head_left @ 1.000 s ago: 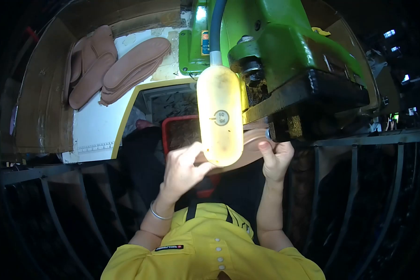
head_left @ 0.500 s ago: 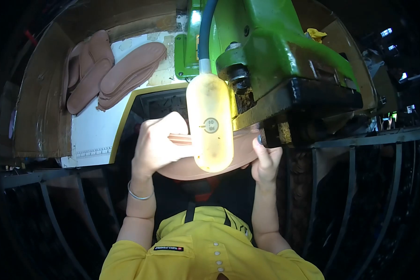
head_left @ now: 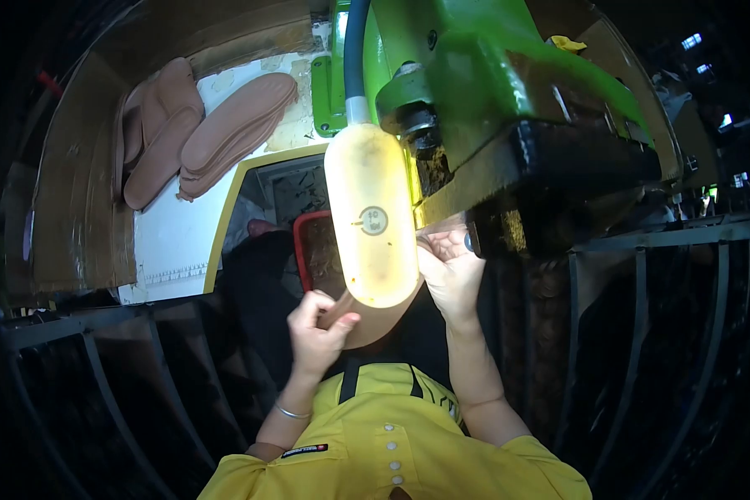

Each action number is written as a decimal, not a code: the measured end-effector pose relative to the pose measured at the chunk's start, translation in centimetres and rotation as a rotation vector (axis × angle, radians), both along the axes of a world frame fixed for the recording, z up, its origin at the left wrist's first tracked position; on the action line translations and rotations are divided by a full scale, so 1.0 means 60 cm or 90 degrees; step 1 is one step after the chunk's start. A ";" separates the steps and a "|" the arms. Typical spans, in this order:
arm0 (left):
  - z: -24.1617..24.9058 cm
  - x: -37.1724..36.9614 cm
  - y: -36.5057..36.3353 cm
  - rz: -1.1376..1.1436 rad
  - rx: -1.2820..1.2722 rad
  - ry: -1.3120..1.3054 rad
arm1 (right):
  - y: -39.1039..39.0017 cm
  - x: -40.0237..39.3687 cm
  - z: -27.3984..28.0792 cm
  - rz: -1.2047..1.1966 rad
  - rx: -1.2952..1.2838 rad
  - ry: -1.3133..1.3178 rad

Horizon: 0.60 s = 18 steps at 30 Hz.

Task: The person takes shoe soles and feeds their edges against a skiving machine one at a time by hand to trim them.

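A brownish-pink shoe sole is tilted in front of me, its middle hidden behind the lit lamp. My left hand grips its near end, thumb on one side and fingers curled at the edge. My right hand is closed around the far end, close under the head of the green machine. The lamp partly covers the right fingertips and the place where the sole meets the machine.
Stacked soles and several loose soles lie on the white table inside a cardboard wall. A red bin stands below the table cutout. Metal rails run along both sides.
My left hand has come down toward my lap, swinging the sole's near end with it. The right hand has shifted inward and slightly up. The red bin now shows.
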<state>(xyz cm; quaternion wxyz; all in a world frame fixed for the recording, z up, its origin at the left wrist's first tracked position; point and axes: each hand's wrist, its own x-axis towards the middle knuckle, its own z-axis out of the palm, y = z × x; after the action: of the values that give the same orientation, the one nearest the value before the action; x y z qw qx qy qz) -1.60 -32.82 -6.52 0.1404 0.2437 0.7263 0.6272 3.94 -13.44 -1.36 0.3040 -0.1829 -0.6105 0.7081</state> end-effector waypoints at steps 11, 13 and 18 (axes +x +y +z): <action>0.044 -0.028 0.080 0.021 0.068 0.189 | 0.080 0.090 -0.005 -0.309 0.117 0.095; 0.035 -0.041 0.114 0.004 0.106 0.201 | 0.104 0.101 -0.005 -0.329 0.044 0.128; 0.049 -0.058 0.154 -0.017 0.173 0.177 | 0.146 0.085 0.019 -0.331 0.032 0.109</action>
<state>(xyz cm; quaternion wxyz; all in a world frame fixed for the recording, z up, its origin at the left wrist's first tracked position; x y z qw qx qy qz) -5.11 -23.58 -3.59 0.0125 0.3542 0.6439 0.6781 9.07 -4.69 -0.21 0.5305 -0.2658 -0.5324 0.6037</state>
